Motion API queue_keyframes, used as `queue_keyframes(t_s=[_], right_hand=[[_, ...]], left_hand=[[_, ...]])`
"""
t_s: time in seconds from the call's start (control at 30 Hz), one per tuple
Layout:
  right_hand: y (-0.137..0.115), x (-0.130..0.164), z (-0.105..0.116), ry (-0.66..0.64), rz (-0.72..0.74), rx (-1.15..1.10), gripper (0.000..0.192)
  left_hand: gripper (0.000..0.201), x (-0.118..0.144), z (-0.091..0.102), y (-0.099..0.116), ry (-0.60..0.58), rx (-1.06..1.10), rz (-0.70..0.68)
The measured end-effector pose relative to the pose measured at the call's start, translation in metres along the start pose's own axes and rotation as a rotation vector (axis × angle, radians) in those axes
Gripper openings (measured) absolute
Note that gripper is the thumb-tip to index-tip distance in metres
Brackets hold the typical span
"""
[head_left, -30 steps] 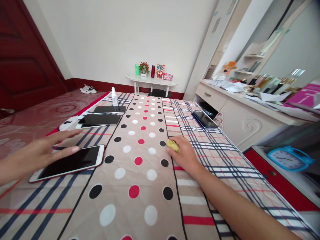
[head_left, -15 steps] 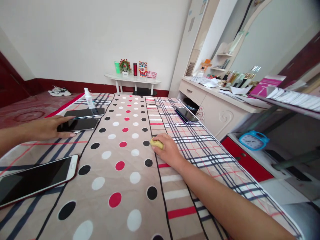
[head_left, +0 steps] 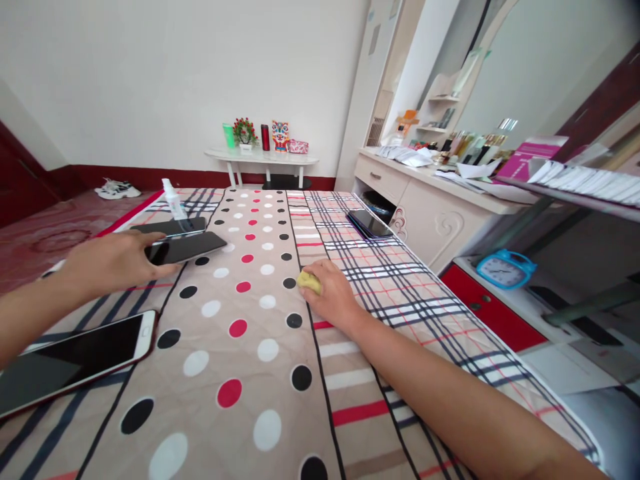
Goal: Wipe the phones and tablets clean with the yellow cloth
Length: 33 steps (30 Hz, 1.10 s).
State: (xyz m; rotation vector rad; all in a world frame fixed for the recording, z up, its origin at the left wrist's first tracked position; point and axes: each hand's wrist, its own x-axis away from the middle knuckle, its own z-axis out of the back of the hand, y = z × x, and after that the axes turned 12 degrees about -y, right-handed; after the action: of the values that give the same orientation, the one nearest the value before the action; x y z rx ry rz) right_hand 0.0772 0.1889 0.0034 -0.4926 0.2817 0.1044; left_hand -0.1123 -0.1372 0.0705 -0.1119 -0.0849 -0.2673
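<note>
The left hand [head_left: 117, 262] grips a dark phone [head_left: 187, 247] near the bedspread's [head_left: 350, 373] left edge, while the right hand [head_left: 333, 298], fingers curled around a yellow cloth [head_left: 309, 282], rests mid-bedspread; next, phone and cloth likely meet.

A bed [head_left: 380, 347] under a dotted and plaid cover carries a white-edged phone [head_left: 70, 363] near left, two dark phones [head_left: 173, 227] and a spray bottle [head_left: 173, 200] far left, and another phone [head_left: 370, 223] far right.

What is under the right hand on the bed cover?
Under the right hand a yellow cloth shows at the fingertips, resting on the patterned cover. The rest of the cloth is covered by the hand, so its full shape cannot be seen.
</note>
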Motion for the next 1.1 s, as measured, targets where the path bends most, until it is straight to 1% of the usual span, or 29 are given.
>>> queue_keyframes(t_s=[0.07, 0.1, 0.17, 0.23, 0.27, 0.37, 0.43, 0.47, 0.53, 0.6, 0.67, 0.7, 0.77, 0.8, 0.83, 0.9, 0.93, 1.0, 1.07, 1.1], right_hand=[[-0.006, 0.003, 0.004, 0.015, 0.038, 0.053, 0.036], [-0.009, 0.005, 0.006, 0.022, 0.060, 0.079, 0.038], [-0.015, 0.008, 0.012, 0.030, 0.098, 0.133, 0.037], [-0.017, 0.011, 0.017, 0.038, 0.107, 0.192, 0.033], [-0.017, 0.012, 0.019, 0.041, 0.101, 0.223, 0.031], [-0.015, 0.013, 0.021, 0.035, 0.069, 0.293, 0.027], [-0.013, 0.013, 0.020, 0.020, 0.055, 0.298, 0.025], [-0.012, 0.012, 0.019, 0.011, 0.046, 0.286, 0.023], [-0.010, 0.012, 0.017, 0.000, 0.018, 0.236, 0.020], [-0.008, 0.011, 0.018, -0.002, -0.024, 0.167, 0.018], [-0.003, 0.009, 0.021, 0.006, -0.079, 0.104, 0.018], [-0.001, 0.008, 0.024, 0.012, -0.107, 0.084, 0.019], [0.005, 0.006, 0.030, 0.015, -0.157, 0.067, 0.023], [0.007, 0.006, 0.032, 0.008, -0.176, 0.067, 0.026], [0.008, 0.006, 0.034, -0.006, -0.187, 0.069, 0.029], [0.009, 0.007, 0.034, -0.057, -0.165, 0.078, 0.032], [0.009, 0.008, 0.033, -0.091, -0.130, 0.083, 0.032], [0.009, 0.009, 0.028, -0.146, -0.037, 0.079, 0.027], [0.009, 0.008, 0.022, -0.153, 0.031, 0.041, 0.020], [0.010, 0.006, 0.020, -0.129, 0.043, 0.006, 0.018]], left_hand=[[0.089, 0.019, -0.001, 0.033, -0.062, -0.041, -0.118], [0.087, 0.028, -0.003, 0.050, -0.070, -0.021, -0.133], [0.089, 0.045, -0.008, 0.081, -0.095, 0.002, -0.157], [0.086, 0.058, -0.012, 0.108, -0.052, 0.000, -0.192], [0.086, 0.064, -0.013, 0.119, -0.019, -0.001, -0.175], [0.088, 0.083, -0.009, 0.143, -0.038, -0.019, -0.158], [0.084, 0.097, -0.004, 0.153, -0.067, -0.013, -0.222], [0.080, 0.104, -0.002, 0.156, -0.086, 0.005, -0.285], [0.075, 0.114, 0.002, 0.158, -0.137, 0.061, -0.396], [0.074, 0.114, 0.002, 0.153, -0.171, 0.113, -0.449], [0.081, 0.103, -0.003, 0.138, -0.187, 0.172, -0.508], [0.087, 0.095, -0.006, 0.129, -0.197, 0.211, -0.568], [0.106, 0.075, -0.015, 0.108, -0.289, 0.284, -0.749], [0.113, 0.066, -0.020, 0.098, -0.340, 0.316, -0.811], [0.116, 0.059, -0.024, 0.090, -0.368, 0.366, -0.835], [0.116, 0.050, -0.031, 0.080, -0.386, 0.482, -0.822], [0.116, 0.048, -0.034, 0.080, -0.385, 0.525, -0.816], [0.118, 0.050, -0.038, 0.085, -0.363, 0.549, -0.833], [0.122, 0.054, -0.041, 0.096, -0.308, 0.507, -0.857], [0.124, 0.055, -0.042, 0.102, -0.282, 0.476, -0.859]])
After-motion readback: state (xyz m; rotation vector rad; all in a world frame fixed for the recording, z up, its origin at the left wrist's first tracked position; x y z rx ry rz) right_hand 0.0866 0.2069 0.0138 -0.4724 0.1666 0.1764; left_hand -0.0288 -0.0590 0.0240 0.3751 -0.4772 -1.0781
